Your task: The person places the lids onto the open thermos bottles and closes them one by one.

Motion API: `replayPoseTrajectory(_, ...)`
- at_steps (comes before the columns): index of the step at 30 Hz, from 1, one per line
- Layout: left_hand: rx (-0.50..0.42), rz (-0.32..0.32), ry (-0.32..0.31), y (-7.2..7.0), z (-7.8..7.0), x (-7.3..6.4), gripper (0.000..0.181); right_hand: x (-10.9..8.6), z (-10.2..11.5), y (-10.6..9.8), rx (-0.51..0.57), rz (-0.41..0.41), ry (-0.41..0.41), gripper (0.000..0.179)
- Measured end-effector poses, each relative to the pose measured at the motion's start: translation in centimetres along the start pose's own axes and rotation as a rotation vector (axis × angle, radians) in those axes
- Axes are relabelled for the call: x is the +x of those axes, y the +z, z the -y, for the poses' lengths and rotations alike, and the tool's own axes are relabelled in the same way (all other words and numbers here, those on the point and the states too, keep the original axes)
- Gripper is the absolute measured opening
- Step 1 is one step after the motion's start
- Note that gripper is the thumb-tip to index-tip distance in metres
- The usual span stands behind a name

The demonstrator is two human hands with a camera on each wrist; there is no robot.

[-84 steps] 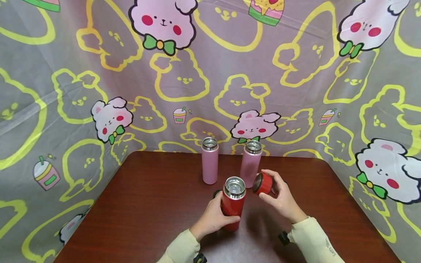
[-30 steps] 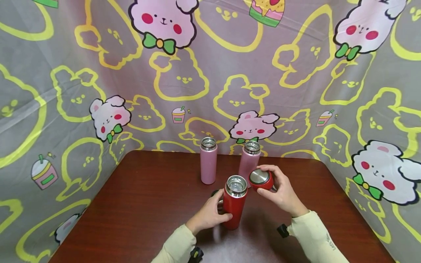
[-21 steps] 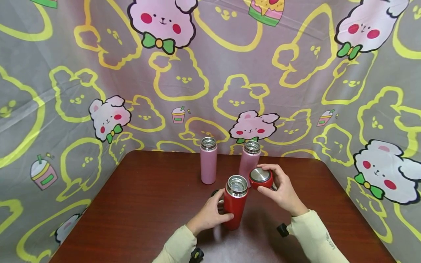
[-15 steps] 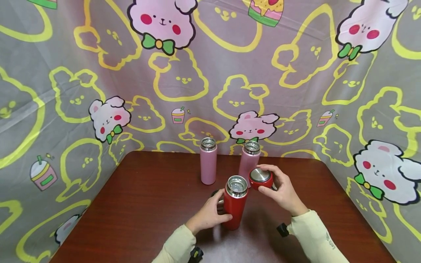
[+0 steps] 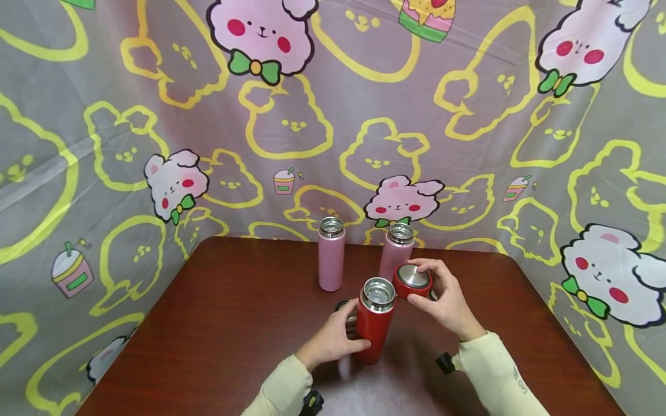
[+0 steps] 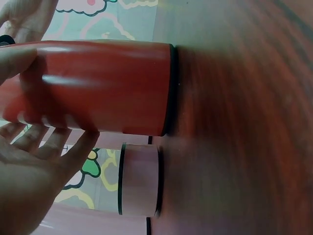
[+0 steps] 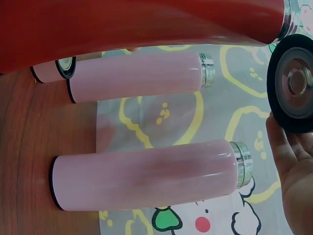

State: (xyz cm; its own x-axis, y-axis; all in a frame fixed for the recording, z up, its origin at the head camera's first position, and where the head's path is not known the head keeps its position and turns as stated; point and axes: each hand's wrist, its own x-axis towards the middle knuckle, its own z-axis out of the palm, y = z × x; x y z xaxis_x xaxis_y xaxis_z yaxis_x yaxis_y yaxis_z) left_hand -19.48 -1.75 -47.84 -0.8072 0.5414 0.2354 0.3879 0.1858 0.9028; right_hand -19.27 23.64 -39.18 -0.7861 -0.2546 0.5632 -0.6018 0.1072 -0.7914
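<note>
Head view: the left hand [image 5: 333,340] wraps its fingers [image 5: 346,311] round the red bottle [image 5: 373,329] on the tabletop [image 5: 234,323]; the right hand [image 5: 446,300] pinches the red lid [image 5: 413,281] just right of that bottle; left wrist view: a pink lid [image 6: 139,179] sits beyond the red bottle; right wrist view: two pink bottles [image 7: 146,178] stand beyond the red bottle.

red bottle [image 5: 373,329]: glossy | lid top [image 5: 414,276]: metal | table [image 5: 244,323]: wood | backdrop [image 5: 335,98]: cloth

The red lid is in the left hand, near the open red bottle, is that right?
Wrong hand: the head view shows the right hand holding the red lid, which is near the open red bottle, as you say.
</note>
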Motion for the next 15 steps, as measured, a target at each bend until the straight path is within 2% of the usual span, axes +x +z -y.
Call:
replayPoseTrajectory(5,-0.015,-0.020,-0.030,0.35,-0.31,0.15,0.074,0.13,0.20,0.00,0.016,-0.028,-0.008,0.046)
replayPoseTrajectory(9,-0.046,-0.025,-0.028,0.55,-0.44,0.26,0.074,0.18,0.34,-0.16,0.039,-0.037,-0.021,0.048)
replayPoseTrajectory(15,-0.054,-0.024,-0.019,0.58,-0.22,0.23,0.074,0.30,0.74,-0.22,0.095,0.009,-0.008,0.056)
